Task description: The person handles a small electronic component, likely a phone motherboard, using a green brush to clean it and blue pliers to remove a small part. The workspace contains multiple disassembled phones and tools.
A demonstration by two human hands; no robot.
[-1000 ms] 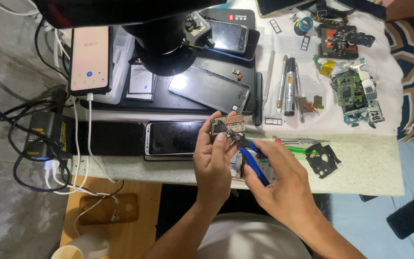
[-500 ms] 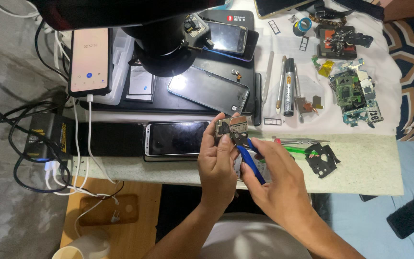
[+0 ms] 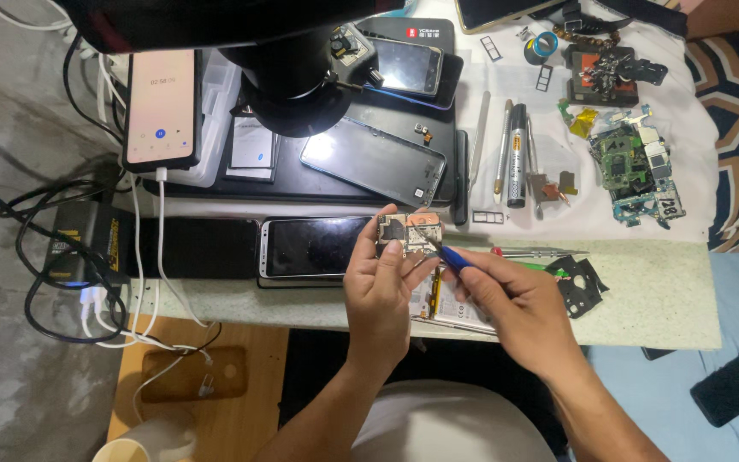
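2 hands work mid-frame: the left hand (image 3: pixel 380 287) pinches a small circuit board (image 3: pixel 410 233), the right hand (image 3: pixel 519 308) grips a blue-handled tool (image 3: pixel 453 259) touching it, the job looking unfinished.

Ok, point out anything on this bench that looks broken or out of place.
Nothing spilled. The oddities are dismantled phones: a bare green circuit board lies at the right, and a black phone lies off the bench, lower right. The left hand holds a small board.
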